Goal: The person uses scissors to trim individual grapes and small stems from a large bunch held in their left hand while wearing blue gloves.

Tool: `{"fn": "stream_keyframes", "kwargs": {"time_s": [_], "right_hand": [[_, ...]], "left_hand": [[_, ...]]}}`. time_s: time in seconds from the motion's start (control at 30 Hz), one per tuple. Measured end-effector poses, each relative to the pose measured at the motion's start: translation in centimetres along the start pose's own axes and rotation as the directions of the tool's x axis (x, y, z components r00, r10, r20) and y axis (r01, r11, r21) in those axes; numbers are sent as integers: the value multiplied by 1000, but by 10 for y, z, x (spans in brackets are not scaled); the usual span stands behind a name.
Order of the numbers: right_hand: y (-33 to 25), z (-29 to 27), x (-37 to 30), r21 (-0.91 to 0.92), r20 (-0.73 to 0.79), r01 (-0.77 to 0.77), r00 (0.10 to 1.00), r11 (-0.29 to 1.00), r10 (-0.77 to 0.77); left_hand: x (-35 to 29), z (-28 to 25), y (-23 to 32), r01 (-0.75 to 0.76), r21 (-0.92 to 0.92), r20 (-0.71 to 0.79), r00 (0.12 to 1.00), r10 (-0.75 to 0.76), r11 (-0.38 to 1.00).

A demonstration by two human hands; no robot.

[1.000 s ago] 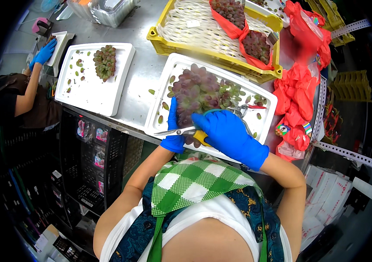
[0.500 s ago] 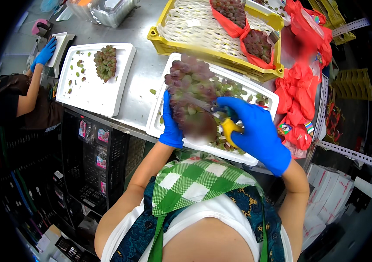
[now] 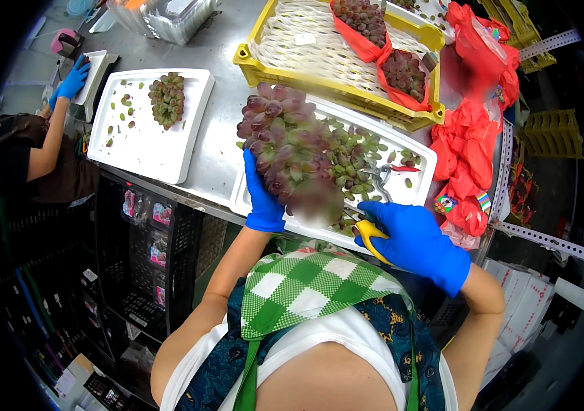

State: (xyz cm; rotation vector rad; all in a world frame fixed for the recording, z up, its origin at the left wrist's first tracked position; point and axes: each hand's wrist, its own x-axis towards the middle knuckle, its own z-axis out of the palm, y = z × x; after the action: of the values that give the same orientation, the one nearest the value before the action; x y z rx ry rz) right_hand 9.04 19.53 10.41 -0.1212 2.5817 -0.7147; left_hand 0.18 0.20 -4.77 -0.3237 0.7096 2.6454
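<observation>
My gloved left hand (image 3: pixel 264 202) is closed on a large bunch of reddish-purple grapes (image 3: pixel 282 140), holding it up over a white tray (image 3: pixel 412 195). Part of the bunch's lower end is blurred. My gloved right hand (image 3: pixel 415 240) grips yellow-handled scissors (image 3: pixel 371 236); their blades point toward the lower end of the bunch and are partly hidden. Loose greenish grapes (image 3: pixel 353 154) lie in the tray beneath and beside the bunch. Red-handled snips (image 3: pixel 401 168) rest among them on the right side of the tray.
Behind my tray stands a yellow crate (image 3: pixel 347 97) with white foam netting and grapes in red wrapping (image 3: pixel 360 44). Red bags (image 3: pixel 470 137) pile up at the right. Another white tray (image 3: pixel 148 154) at the left holds a smaller bunch. A co-worker's gloved hand (image 3: pixel 73 82) is far left.
My right hand and the scissors have moved down and right, away from the bunch. The bunch has shifted slightly left, and the red-handled snips now show in the tray.
</observation>
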Motion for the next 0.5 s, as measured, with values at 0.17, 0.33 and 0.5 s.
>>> {"fn": "stream_keyframes", "kwargs": {"time_s": [0.17,0.33,0.5], "right_hand": [[0,-9,10,79,187,-56,982,995,40],[-5,-16,15,-7,231,-7,973,1000,8],[-4,-9,24,-69,149,53,988,996,-42]], "left_hand": [[-7,12,6,-70,34,-24,997,71,997],[-10,18,4,-128,95,-44,990,133,987],[-13,22,4,-149,148,-68,985,160,978]]}}
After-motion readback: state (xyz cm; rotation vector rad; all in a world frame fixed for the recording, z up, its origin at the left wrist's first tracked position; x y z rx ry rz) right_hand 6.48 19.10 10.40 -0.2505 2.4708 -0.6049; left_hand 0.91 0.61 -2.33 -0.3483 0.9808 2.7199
